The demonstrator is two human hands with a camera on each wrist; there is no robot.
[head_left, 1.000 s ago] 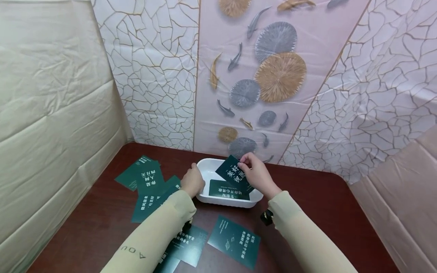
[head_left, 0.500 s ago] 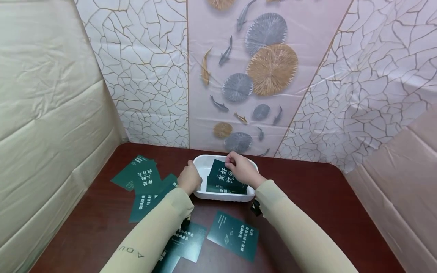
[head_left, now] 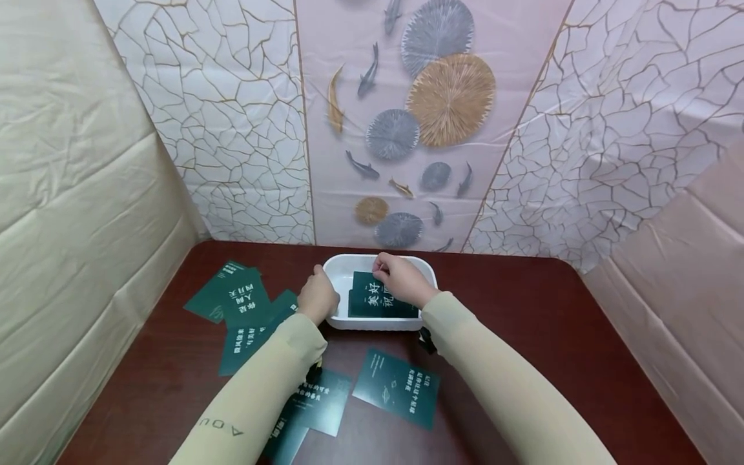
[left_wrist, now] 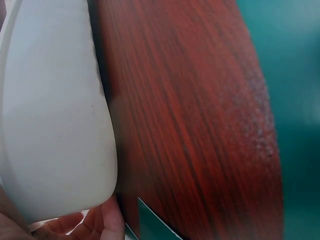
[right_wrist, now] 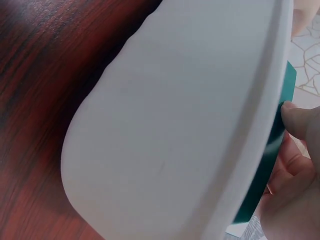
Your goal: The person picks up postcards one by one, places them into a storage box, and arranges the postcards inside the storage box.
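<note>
A white plastic tray with rounded corners stands on the table. At its left end, my left hand grips the wall; the left wrist view has curled fingers at the tray's lower corner. My right hand reaches over the right side and pinches a dark green printed card inside the tray. The thumb lies on the card's edge in the right wrist view, other fingers behind it. White characters mark the card's face, partly covered by the hand. At least one more green card lies beneath it.
Several overlapping green cards lie on the table left of the tray. A single card rests in front, beside a pair partly under the left sleeve. Behind the dark red wooden table hangs a patterned cloth.
My right hand has lowered the card from above the tray down into it, over the card lying there. The left hand keeps its grip on the tray. The head view has tilted slightly downward.
</note>
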